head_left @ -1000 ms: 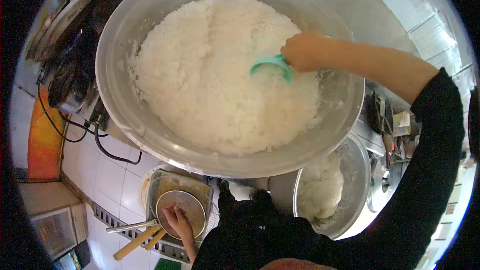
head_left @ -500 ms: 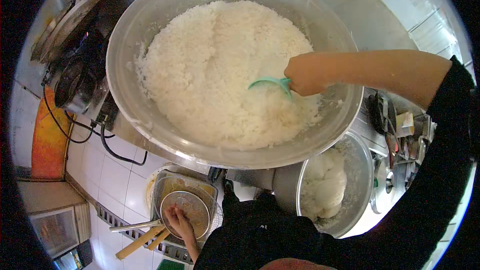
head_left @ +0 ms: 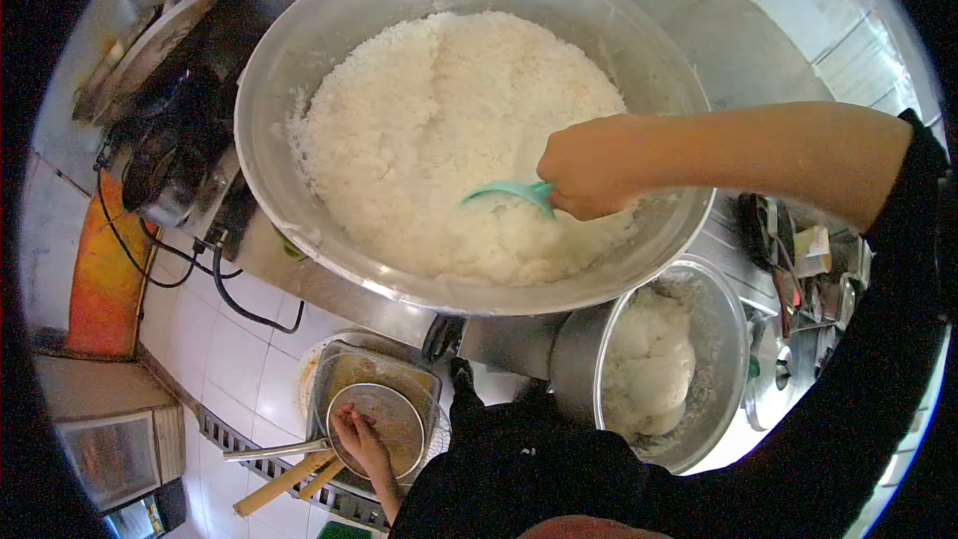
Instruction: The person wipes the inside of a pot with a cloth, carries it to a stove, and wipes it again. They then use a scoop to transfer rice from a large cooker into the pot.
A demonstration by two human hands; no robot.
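White rice (head_left: 429,130) fills much of a wide metal bowl (head_left: 269,60). Over its right part, my right hand (head_left: 589,168) is closed round a green scoop (head_left: 511,190), whose curved edge shows above the rice. The scoop's lower part is hidden in the rice. My left hand (head_left: 361,434) hangs low at the left, above a round strainer (head_left: 399,429), its fingers apart and slightly curled, with nothing visible in them.
A metal pot (head_left: 733,379) holding rice in rounded lumps (head_left: 654,364) stands at the lower right. Utensils (head_left: 813,250) lie farther right. Pans (head_left: 165,170) and black cables (head_left: 244,311) are at the left, above the tiled floor (head_left: 235,349).
My right hand and the green scoop have moved left across the rice and slightly down. The bowl appears a little farther right and its near rim higher. My left hand stays nearly in place.
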